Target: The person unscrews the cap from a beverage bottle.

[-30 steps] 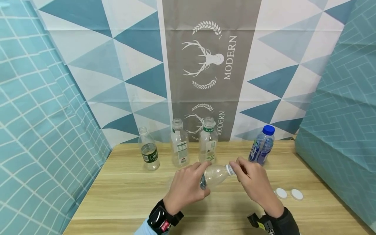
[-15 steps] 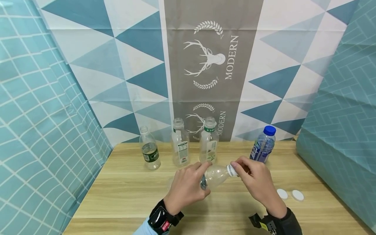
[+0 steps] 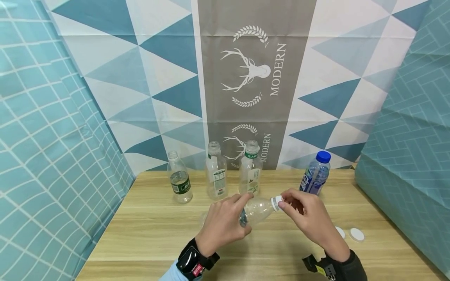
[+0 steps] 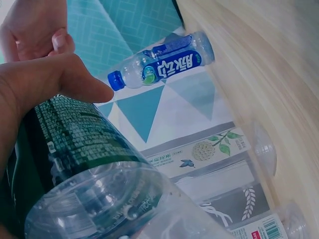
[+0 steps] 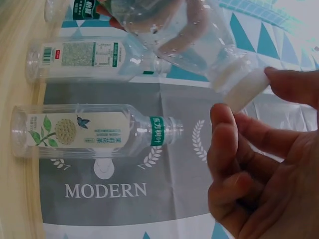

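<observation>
My left hand (image 3: 226,222) grips a clear plastic bottle (image 3: 259,210) round its green-labelled body, which shows large in the left wrist view. The bottle lies tilted over the table, neck pointing right and slightly up. At its mouth sits a white cap (image 3: 277,202), pinched between thumb and fingers of my right hand (image 3: 306,214). In the right wrist view the cap (image 5: 246,91) is at the neck, with the thumb on one side and bent fingers on the other. The left palm hides much of the bottle's lower half.
Behind stand three uncapped clear bottles: a green-labelled one (image 3: 180,181), one with a white label (image 3: 216,175) and one with a flower label (image 3: 250,173). A blue-capped bottle (image 3: 315,175) is at back right. White caps (image 3: 357,234) lie on the wooden table (image 3: 140,242).
My right hand's fingers have shifted and turned round the cap, and the wrist has moved slightly right. The left hand and the bottle have stayed in place.
</observation>
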`<state>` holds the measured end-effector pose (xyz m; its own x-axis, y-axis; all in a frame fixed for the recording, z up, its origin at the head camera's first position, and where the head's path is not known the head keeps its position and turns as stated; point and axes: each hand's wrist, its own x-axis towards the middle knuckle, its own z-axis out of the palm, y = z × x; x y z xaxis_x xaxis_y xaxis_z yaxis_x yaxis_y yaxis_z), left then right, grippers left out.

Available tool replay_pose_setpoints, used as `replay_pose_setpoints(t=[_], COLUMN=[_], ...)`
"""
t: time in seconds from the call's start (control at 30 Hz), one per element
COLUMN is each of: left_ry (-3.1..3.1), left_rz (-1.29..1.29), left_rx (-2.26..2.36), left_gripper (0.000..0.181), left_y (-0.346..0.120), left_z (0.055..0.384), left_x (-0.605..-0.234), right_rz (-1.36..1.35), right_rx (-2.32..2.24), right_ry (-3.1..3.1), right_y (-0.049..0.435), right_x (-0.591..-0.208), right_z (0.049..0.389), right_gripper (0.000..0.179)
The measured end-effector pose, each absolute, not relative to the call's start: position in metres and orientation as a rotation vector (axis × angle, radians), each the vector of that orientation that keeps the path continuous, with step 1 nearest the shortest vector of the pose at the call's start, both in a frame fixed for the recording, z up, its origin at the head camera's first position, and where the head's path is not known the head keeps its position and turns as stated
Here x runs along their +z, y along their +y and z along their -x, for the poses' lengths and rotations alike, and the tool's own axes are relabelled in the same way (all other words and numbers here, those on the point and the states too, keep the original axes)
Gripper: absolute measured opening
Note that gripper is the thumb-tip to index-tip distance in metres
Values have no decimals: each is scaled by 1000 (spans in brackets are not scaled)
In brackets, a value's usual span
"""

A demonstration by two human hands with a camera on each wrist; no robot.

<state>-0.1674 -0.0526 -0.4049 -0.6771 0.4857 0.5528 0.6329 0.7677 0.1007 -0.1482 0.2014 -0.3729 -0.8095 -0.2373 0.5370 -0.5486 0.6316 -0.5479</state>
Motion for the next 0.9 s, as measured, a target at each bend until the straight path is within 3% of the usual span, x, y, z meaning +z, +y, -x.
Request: replay_pose_setpoints(t=[0.1, 0.27, 0.6, 0.9], left_ry=[-2462, -2452, -2426, -2469], left_rz=[841, 834, 820, 826], left_rx=[-394, -377, -334, -388], left_gripper=[82, 83, 82, 83], left_y=[-53, -52, -52, -53], left_z=[168, 168, 166, 166], left_x=[-405, -406, -403, -404], right_rz=[-671, -627, -472, -655], right_rx=[1011, 1071, 1194, 1201], right_ry=[-2408, -2432, -2525, -2506], right_y=[203, 200, 199, 204], right_x=[-373, -371, -371, -370], right_z=[147, 147, 148, 146], right_gripper=[13, 8, 17, 16])
